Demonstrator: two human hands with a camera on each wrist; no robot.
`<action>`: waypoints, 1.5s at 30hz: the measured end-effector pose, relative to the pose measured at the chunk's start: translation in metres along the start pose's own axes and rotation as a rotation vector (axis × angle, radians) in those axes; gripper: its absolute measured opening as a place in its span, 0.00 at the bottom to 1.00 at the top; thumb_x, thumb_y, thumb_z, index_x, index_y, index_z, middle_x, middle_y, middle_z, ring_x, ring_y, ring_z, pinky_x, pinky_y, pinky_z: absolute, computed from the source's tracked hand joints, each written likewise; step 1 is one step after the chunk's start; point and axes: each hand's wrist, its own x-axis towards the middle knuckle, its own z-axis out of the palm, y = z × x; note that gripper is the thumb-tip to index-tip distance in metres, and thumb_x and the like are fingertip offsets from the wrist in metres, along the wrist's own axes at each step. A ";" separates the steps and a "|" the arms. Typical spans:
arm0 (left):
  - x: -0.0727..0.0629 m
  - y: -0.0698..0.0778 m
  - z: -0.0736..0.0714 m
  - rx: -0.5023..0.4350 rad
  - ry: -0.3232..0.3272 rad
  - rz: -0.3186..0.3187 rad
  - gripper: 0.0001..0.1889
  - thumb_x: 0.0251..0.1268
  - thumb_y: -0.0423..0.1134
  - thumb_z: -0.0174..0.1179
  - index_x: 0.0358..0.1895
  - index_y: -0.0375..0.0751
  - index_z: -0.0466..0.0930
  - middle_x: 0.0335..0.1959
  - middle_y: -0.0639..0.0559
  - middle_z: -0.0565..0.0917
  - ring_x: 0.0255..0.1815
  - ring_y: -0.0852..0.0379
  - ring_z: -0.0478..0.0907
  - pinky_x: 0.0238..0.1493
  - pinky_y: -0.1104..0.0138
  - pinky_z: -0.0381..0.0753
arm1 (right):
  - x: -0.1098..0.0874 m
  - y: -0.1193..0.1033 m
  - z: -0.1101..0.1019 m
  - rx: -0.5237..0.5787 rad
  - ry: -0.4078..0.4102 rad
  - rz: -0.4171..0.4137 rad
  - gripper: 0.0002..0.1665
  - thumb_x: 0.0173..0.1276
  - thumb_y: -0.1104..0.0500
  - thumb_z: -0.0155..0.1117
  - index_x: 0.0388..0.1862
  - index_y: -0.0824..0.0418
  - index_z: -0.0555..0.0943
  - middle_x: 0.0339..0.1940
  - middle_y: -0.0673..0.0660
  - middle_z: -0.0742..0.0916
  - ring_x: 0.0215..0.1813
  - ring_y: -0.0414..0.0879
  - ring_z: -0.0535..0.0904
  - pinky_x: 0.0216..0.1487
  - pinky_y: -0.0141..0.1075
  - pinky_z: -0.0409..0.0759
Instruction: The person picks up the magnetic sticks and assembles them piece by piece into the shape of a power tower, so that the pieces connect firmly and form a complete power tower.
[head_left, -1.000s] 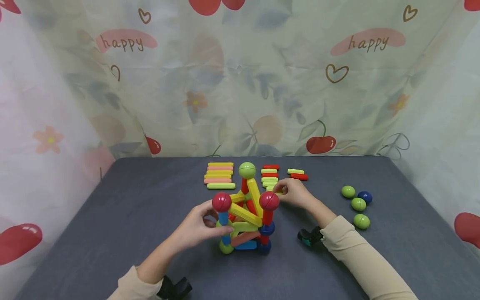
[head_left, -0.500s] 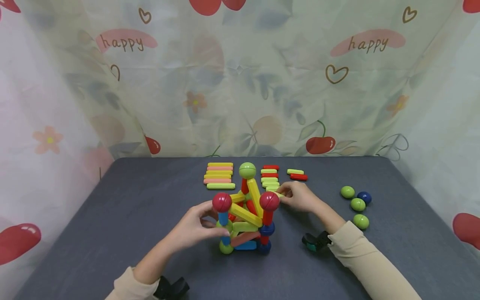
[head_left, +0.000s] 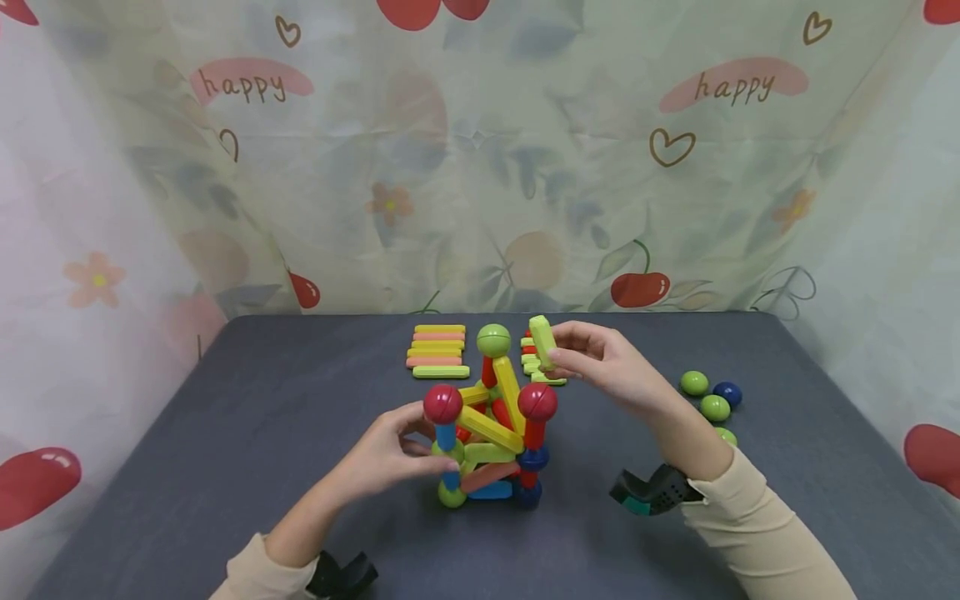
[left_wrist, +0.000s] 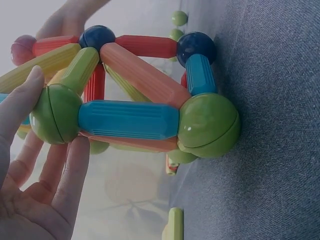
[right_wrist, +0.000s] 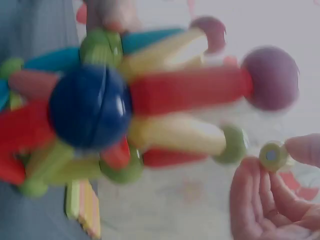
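Note:
A two-tier frame of coloured magnetic rods and balls stands mid-table, with a yellow slanted rod (head_left: pixel 491 429) on its upper part. My left hand (head_left: pixel 393 450) is at its left side, thumb and fingers around a green ball (left_wrist: pixel 59 114) at mid height. Above that ball a blue rod rises to a red ball (head_left: pixel 443 404). My right hand (head_left: pixel 609 367) pinches a light green rod (head_left: pixel 542 342) between thumb and fingers, raised to the right of the top green ball (head_left: pixel 494 341). In the right wrist view the rod's metal-tipped end (right_wrist: pixel 272 156) faces the camera.
Behind the frame on the left lies a row of yellow, pink and green rods (head_left: pixel 438 352). Short red and green rods (head_left: pixel 531 358) lie behind my right hand, partly hidden. To the right rest green balls (head_left: pixel 694 383) and a blue ball (head_left: pixel 727 394). A patterned curtain hangs behind.
My right hand has picked up the light green rod from the table and lifted it, turning it nearly upright. My left hand stays at the frame.

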 end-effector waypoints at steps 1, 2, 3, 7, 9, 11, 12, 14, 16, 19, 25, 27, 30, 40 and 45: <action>0.000 0.000 0.000 0.001 -0.001 0.001 0.27 0.57 0.41 0.70 0.57 0.32 0.75 0.47 0.38 0.81 0.42 0.54 0.79 0.44 0.69 0.84 | 0.000 -0.002 0.003 0.009 -0.011 0.002 0.22 0.74 0.60 0.55 0.58 0.76 0.71 0.43 0.52 0.83 0.43 0.41 0.83 0.48 0.33 0.82; 0.000 0.000 0.000 0.001 -0.002 0.001 0.27 0.57 0.41 0.70 0.57 0.32 0.74 0.47 0.38 0.80 0.41 0.54 0.79 0.44 0.69 0.83 | 0.001 -0.003 0.006 0.013 -0.021 0.010 0.23 0.73 0.60 0.56 0.58 0.76 0.71 0.42 0.52 0.83 0.43 0.41 0.82 0.48 0.33 0.81; 0.000 0.000 0.000 0.002 -0.002 0.002 0.27 0.57 0.41 0.70 0.58 0.32 0.74 0.47 0.38 0.80 0.41 0.53 0.79 0.44 0.69 0.83 | 0.001 -0.004 0.009 0.013 -0.029 0.020 0.23 0.73 0.59 0.56 0.58 0.76 0.71 0.42 0.52 0.83 0.43 0.41 0.81 0.48 0.33 0.81; 0.000 0.001 0.001 0.001 -0.003 -0.001 0.28 0.57 0.41 0.70 0.58 0.32 0.74 0.47 0.38 0.80 0.41 0.54 0.78 0.44 0.69 0.83 | 0.003 -0.005 0.018 0.040 -0.057 0.078 0.25 0.73 0.58 0.57 0.60 0.75 0.71 0.42 0.50 0.84 0.44 0.40 0.80 0.48 0.31 0.80; 0.000 0.001 0.001 0.001 -0.002 -0.002 0.28 0.57 0.41 0.70 0.58 0.32 0.74 0.46 0.38 0.80 0.40 0.55 0.78 0.44 0.68 0.83 | 0.004 -0.005 0.021 0.063 -0.066 0.096 0.25 0.73 0.58 0.57 0.61 0.74 0.69 0.42 0.49 0.84 0.43 0.40 0.80 0.48 0.31 0.80; 0.000 0.001 0.001 -0.001 -0.003 -0.003 0.28 0.57 0.41 0.70 0.58 0.32 0.74 0.46 0.38 0.80 0.40 0.55 0.78 0.44 0.68 0.84 | 0.005 -0.005 0.022 0.075 -0.066 0.103 0.26 0.73 0.57 0.57 0.63 0.71 0.67 0.41 0.49 0.84 0.43 0.40 0.81 0.48 0.33 0.80; 0.000 0.001 0.001 -0.001 -0.003 -0.003 0.28 0.57 0.41 0.70 0.58 0.32 0.74 0.46 0.38 0.80 0.40 0.55 0.78 0.44 0.68 0.84 | 0.005 -0.005 0.023 0.077 -0.065 0.103 0.26 0.73 0.57 0.57 0.64 0.69 0.65 0.40 0.49 0.84 0.42 0.41 0.81 0.49 0.34 0.80; 0.000 0.001 0.001 -0.001 -0.003 -0.005 0.28 0.57 0.41 0.70 0.58 0.32 0.74 0.46 0.38 0.80 0.41 0.54 0.78 0.44 0.68 0.84 | 0.005 -0.005 0.022 0.072 -0.069 0.093 0.27 0.73 0.57 0.56 0.66 0.64 0.62 0.39 0.50 0.84 0.42 0.42 0.80 0.51 0.37 0.78; 0.000 0.001 0.001 0.000 -0.001 -0.009 0.28 0.57 0.41 0.70 0.58 0.32 0.74 0.47 0.38 0.80 0.41 0.53 0.78 0.44 0.68 0.84 | 0.005 -0.005 0.022 0.063 -0.081 0.086 0.29 0.74 0.57 0.55 0.69 0.60 0.58 0.37 0.51 0.83 0.42 0.43 0.80 0.52 0.40 0.77; 0.000 0.001 0.000 0.000 0.001 -0.012 0.28 0.57 0.41 0.70 0.58 0.32 0.74 0.47 0.38 0.80 0.41 0.50 0.79 0.44 0.68 0.84 | 0.006 -0.006 0.022 0.059 -0.103 0.084 0.31 0.74 0.57 0.54 0.72 0.56 0.56 0.35 0.52 0.82 0.44 0.44 0.79 0.54 0.44 0.75; 0.000 0.000 0.000 -0.004 -0.001 -0.015 0.28 0.57 0.42 0.70 0.58 0.32 0.74 0.47 0.38 0.80 0.42 0.49 0.79 0.44 0.68 0.84 | 0.006 -0.006 0.022 0.052 -0.125 0.085 0.27 0.74 0.56 0.54 0.67 0.60 0.61 0.30 0.49 0.81 0.40 0.43 0.78 0.48 0.40 0.77; 0.000 0.000 0.000 -0.006 -0.001 -0.017 0.28 0.57 0.42 0.70 0.58 0.32 0.74 0.47 0.38 0.80 0.42 0.50 0.79 0.44 0.68 0.84 | 0.006 -0.006 0.022 0.049 -0.133 0.074 0.25 0.74 0.56 0.55 0.66 0.61 0.64 0.28 0.48 0.79 0.37 0.42 0.77 0.45 0.38 0.77; -0.001 0.000 0.000 -0.011 -0.002 -0.018 0.28 0.57 0.42 0.70 0.59 0.32 0.74 0.47 0.38 0.80 0.42 0.51 0.79 0.45 0.68 0.83 | 0.006 -0.005 0.022 0.048 -0.150 0.058 0.24 0.74 0.56 0.55 0.65 0.61 0.65 0.29 0.48 0.81 0.36 0.42 0.78 0.44 0.37 0.78; -0.001 -0.001 0.001 -0.015 -0.002 -0.013 0.28 0.58 0.41 0.70 0.58 0.32 0.74 0.47 0.38 0.80 0.41 0.54 0.78 0.45 0.68 0.83 | 0.007 -0.004 0.021 0.051 -0.171 0.070 0.23 0.75 0.55 0.54 0.63 0.61 0.63 0.38 0.52 0.84 0.42 0.45 0.80 0.47 0.39 0.79; -0.001 -0.001 0.001 -0.017 -0.001 -0.016 0.28 0.58 0.41 0.70 0.59 0.32 0.74 0.46 0.38 0.80 0.42 0.52 0.78 0.45 0.69 0.83 | 0.013 0.005 0.010 -0.008 -0.072 0.080 0.22 0.75 0.55 0.53 0.63 0.64 0.67 0.39 0.52 0.83 0.40 0.45 0.80 0.47 0.37 0.80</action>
